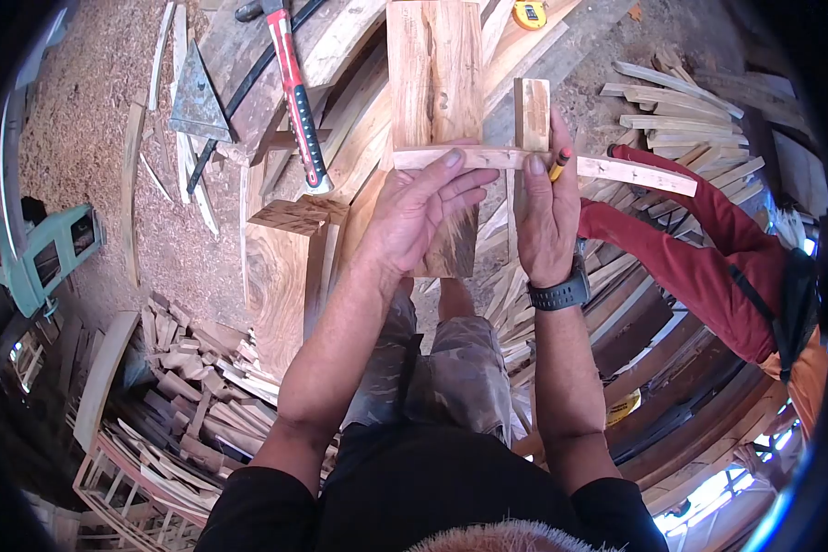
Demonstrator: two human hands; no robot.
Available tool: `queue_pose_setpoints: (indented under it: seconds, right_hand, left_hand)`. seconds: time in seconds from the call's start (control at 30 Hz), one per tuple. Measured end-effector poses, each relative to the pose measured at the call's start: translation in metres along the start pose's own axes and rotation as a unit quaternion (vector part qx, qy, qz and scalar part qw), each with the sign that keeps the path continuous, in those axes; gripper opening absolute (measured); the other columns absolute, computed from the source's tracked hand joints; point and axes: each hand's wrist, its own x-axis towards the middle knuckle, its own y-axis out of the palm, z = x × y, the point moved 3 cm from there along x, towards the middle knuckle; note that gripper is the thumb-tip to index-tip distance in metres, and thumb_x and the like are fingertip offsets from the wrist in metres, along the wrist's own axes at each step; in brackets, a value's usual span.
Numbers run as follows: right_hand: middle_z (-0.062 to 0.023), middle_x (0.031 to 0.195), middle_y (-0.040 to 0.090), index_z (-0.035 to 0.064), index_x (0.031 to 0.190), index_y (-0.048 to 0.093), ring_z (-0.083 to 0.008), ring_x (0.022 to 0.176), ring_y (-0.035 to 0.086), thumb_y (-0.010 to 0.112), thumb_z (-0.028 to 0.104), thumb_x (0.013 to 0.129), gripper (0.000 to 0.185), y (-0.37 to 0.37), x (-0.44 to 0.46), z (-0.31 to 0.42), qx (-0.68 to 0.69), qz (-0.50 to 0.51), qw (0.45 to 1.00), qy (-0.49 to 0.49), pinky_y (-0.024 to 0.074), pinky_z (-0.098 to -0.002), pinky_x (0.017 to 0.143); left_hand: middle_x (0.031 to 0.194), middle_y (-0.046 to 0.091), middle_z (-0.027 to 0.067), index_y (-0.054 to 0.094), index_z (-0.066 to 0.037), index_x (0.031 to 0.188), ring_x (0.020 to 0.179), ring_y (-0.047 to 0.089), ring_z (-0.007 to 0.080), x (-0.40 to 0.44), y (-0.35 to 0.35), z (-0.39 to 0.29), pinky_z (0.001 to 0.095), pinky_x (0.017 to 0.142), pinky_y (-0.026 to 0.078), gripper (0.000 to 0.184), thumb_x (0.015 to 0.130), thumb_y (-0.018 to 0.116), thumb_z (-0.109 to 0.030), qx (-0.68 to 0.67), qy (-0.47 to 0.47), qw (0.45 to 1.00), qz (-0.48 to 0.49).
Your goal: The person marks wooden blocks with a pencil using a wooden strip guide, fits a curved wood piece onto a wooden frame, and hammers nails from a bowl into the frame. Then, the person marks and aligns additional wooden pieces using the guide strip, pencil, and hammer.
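A thin, slightly curved wooden strip (pixel 630 173) with dark marks along it lies crosswise between my hands. My left hand (pixel 423 207) pinches its left end, thumb on top and the other fingers partly curled. Farther along, my right hand (pixel 550 221) is closed on the strip with the thumb pressed on it, and a yellow pencil (pixel 557 172) with a red end is tucked in its fingers. A short wooden block (pixel 533 115) passes under the strip at my right hand; its lower part is hidden. Below the strip is a wide wooden board (pixel 435 74).
A red-handled hammer (pixel 296 101) and a metal triangle square (pixel 199 97) lie at left. A yellow tape measure (pixel 529 14) is at the top. Wood offcuts (pixel 193 386) are heaped lower left. A person in red trousers (pixel 699 258) is close at right, beside stacked strips (pixel 685 120).
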Motion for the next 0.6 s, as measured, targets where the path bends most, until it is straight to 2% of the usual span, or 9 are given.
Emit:
queue_pose_setpoints:
  seconds: [0.1, 0.37, 0.43, 0.6]
  right_hand:
    - [-0.0214, 0.156, 0.047, -0.0025, 0.159, 0.035, -0.0276, 0.144, 0.045, 0.043, 0.019, 0.112, 0.053, -0.001, 0.000, -0.012, 0.026, 0.009, 0.999, 0.016, 0.0318, -0.0380, 0.120]
    - [-0.0199, 0.152, 0.051, -0.0024, 0.159, 0.035, -0.0247, 0.142, 0.046, 0.043, 0.019, 0.112, 0.052, 0.000, 0.011, -0.007, -0.002, 0.003, 1.000, 0.026, 0.0331, -0.0362, 0.119]
    - [-0.0177, 0.155, 0.046, -0.0021, 0.161, 0.033, -0.0240, 0.141, 0.045, 0.045, 0.024, 0.111, 0.057, 0.003, 0.017, -0.003, 0.013, 0.014, 0.999, 0.032, 0.0330, -0.0375, 0.119]
    - [-0.0165, 0.155, 0.045, -0.0015, 0.161, 0.033, -0.0231, 0.140, 0.045, 0.046, 0.024, 0.111, 0.057, 0.008, 0.025, -0.002, 0.049, 0.007, 0.998, 0.031, 0.0341, -0.0370, 0.118]
  left_hand:
    - [0.130, 0.068, 0.0221, 0.055, 0.007, 0.141, 0.118, 0.070, 0.0286, 0.001, -0.003, -0.002, 0.0372, 0.097, 0.061, 0.048, 0.107, 0.061, -0.027, 0.032, -0.002, 0.999, -0.008]
    - [0.128, 0.069, 0.0229, 0.056, 0.006, 0.137, 0.119, 0.070, 0.0299, 0.006, -0.010, -0.011, 0.0384, 0.099, 0.059, 0.047, 0.108, 0.059, -0.031, 0.016, 0.002, 1.000, -0.016]
    - [0.128, 0.069, 0.0234, 0.056, 0.006, 0.137, 0.119, 0.070, 0.0304, 0.008, -0.007, -0.015, 0.0392, 0.100, 0.058, 0.047, 0.108, 0.058, -0.031, 0.020, 0.003, 1.000, -0.017]
    - [0.133, 0.066, 0.0258, 0.051, 0.007, 0.143, 0.127, 0.065, 0.0323, 0.009, 0.007, -0.028, 0.0419, 0.108, 0.053, 0.055, 0.112, 0.047, -0.038, 0.044, 0.041, 0.998, 0.033]
